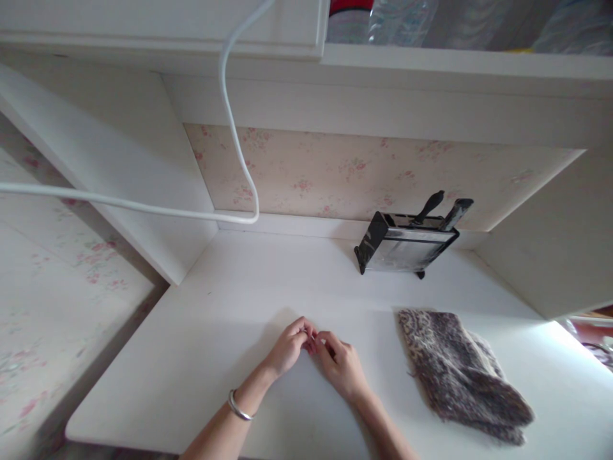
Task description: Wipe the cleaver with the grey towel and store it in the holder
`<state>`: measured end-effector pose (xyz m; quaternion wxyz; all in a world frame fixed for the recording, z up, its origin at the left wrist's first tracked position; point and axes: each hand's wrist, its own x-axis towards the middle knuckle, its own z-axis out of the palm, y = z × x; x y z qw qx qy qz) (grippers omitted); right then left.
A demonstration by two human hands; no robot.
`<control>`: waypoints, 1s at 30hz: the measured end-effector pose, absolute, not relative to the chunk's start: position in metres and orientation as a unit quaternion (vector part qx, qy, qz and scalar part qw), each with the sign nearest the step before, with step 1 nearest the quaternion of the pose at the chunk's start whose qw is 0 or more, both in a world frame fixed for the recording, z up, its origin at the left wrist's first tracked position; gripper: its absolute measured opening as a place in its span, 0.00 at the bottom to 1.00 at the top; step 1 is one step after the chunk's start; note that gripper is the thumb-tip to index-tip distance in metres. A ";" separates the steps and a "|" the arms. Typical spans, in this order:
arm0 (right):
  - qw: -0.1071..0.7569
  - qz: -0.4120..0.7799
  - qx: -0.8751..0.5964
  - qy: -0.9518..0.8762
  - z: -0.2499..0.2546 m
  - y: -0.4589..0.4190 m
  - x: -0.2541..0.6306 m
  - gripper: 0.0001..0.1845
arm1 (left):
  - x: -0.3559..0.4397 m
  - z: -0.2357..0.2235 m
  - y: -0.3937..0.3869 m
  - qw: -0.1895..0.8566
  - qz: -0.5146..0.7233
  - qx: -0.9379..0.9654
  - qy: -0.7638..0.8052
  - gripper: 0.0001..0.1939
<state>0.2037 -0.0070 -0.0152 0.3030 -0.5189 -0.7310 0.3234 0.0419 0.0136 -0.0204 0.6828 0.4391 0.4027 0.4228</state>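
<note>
My left hand (289, 347) and my right hand (339, 361) meet over the middle of the white desktop (191, 358). Fingertips of both are pinched close together, almost touching. Anything between them is too small or too hidden to make out. A silver bangle (238, 406) circles my left wrist. To the right of my right hand lies a folded grey-brown patterned knit cloth (462, 370), apart from it.
A black and silver knife block (405, 249) with two black handles stands at the back right. A white cable (234, 128) hangs in front at the left. Overhead is a white cabinet (158, 25) with an open shelf holding plastic-wrapped items. Side panels flank the desk.
</note>
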 end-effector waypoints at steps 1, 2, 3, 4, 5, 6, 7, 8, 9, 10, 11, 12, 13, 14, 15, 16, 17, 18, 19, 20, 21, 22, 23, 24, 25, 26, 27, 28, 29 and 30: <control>0.304 0.323 -0.519 -0.731 -0.015 -0.007 0.204 0.13 | 0.042 -0.020 0.013 0.683 0.423 0.437 0.404 0.02; 0.304 0.323 -0.519 -0.731 -0.016 -0.007 0.204 0.13 | 0.042 -0.019 0.013 0.684 0.423 0.436 0.405 0.02; 0.305 0.323 -0.519 -0.731 -0.016 -0.007 0.204 0.13 | 0.042 -0.019 0.013 0.685 0.422 0.435 0.404 0.02; 0.305 0.323 -0.519 -0.730 -0.016 -0.007 0.204 0.13 | 0.042 -0.018 0.013 0.686 0.421 0.435 0.403 0.02; 0.305 0.322 -0.520 -0.730 -0.016 -0.007 0.204 0.13 | 0.042 -0.018 0.013 0.687 0.421 0.435 0.402 0.02; 0.305 0.323 -0.521 -0.729 -0.016 -0.007 0.204 0.14 | 0.042 -0.017 0.013 0.688 0.421 0.435 0.400 0.02; 0.305 0.324 -0.521 -0.729 -0.016 -0.007 0.204 0.14 | 0.042 -0.017 0.013 0.688 0.422 0.435 0.400 0.02; 0.304 0.326 -0.520 -0.729 -0.016 -0.008 0.204 0.14 | 0.042 -0.017 0.013 0.687 0.422 0.436 0.400 0.02; 0.302 0.327 -0.520 -0.729 -0.016 -0.008 0.204 0.14 | 0.042 -0.017 0.014 0.686 0.422 0.437 0.400 0.02; 0.300 0.330 -0.520 -0.729 -0.016 -0.008 0.204 0.14 | 0.042 -0.016 0.014 0.685 0.422 0.439 0.400 0.03; 0.297 0.332 -0.520 -0.729 -0.015 -0.008 0.204 0.14 | 0.042 -0.016 0.014 0.684 0.422 0.441 0.399 0.03; 0.294 0.334 -0.520 -0.729 -0.015 -0.008 0.204 0.14 | 0.042 -0.016 0.014 0.684 0.422 0.442 0.398 0.03; 0.293 0.336 -0.521 -0.728 -0.015 -0.008 0.204 0.14 | 0.042 -0.017 0.014 0.684 0.421 0.444 0.397 0.03; 0.293 0.337 -0.521 -0.727 -0.014 -0.008 0.204 0.14 | 0.042 -0.017 0.013 0.683 0.421 0.446 0.396 0.04; 0.293 0.338 -0.521 -0.727 -0.014 -0.007 0.204 0.14 | 0.042 -0.017 0.013 0.682 0.420 0.448 0.396 0.04; 0.293 0.338 -0.521 -0.727 -0.014 -0.007 0.204 0.13 | 0.042 -0.017 0.013 0.681 0.420 0.450 0.396 0.04; 0.293 0.338 -0.521 -0.727 -0.014 -0.007 0.204 0.13 | 0.042 -0.017 0.013 0.680 0.419 0.452 0.397 0.04; 0.293 0.339 -0.520 -0.727 -0.015 -0.007 0.204 0.13 | 0.042 -0.017 0.013 0.679 0.419 0.454 0.397 0.05; 0.293 0.339 -0.520 -0.727 -0.016 -0.007 0.204 0.13 | 0.042 -0.017 0.013 0.678 0.418 0.456 0.398 0.05; 0.293 0.339 -0.519 -0.728 -0.016 -0.007 0.204 0.13 | 0.041 -0.017 0.014 0.677 0.416 0.459 0.397 0.06; 0.295 0.338 -0.518 -0.729 -0.017 -0.007 0.204 0.13 | 0.041 -0.017 0.014 0.676 0.415 0.462 0.397 0.06; 0.296 0.336 -0.517 -0.729 -0.018 -0.007 0.204 0.13 | 0.041 -0.017 0.014 0.675 0.414 0.464 0.396 0.06; 0.297 0.335 -0.517 -0.730 -0.018 -0.007 0.204 0.13 | 0.041 -0.018 0.014 0.675 0.414 0.466 0.396 0.07; 0.297 0.335 -0.516 -0.731 -0.019 -0.007 0.204 0.13 | 0.041 -0.018 0.014 0.674 0.415 0.466 0.396 0.07; 0.297 0.336 -0.515 -0.731 -0.019 -0.007 0.204 0.13 | 0.041 -0.019 0.014 0.672 0.416 0.466 0.397 0.06; 0.298 0.338 -0.515 -0.730 -0.018 -0.007 0.204 0.13 | 0.042 -0.019 0.014 0.672 0.417 0.466 0.398 0.06; 0.298 0.340 -0.514 -0.729 -0.018 -0.007 0.205 0.13 | 0.042 -0.020 0.014 0.671 0.417 0.465 0.400 0.06; 0.299 0.341 -0.514 -0.728 -0.018 -0.007 0.205 0.13 | 0.042 -0.020 0.014 0.670 0.417 0.465 0.401 0.06; 0.300 0.343 -0.514 -0.727 -0.018 -0.007 0.205 0.13 | 0.042 -0.021 0.014 0.670 0.417 0.464 0.402 0.06; 0.301 0.344 -0.514 -0.726 -0.018 -0.007 0.204 0.13 | 0.042 -0.021 0.014 0.669 0.418 0.464 0.403 0.05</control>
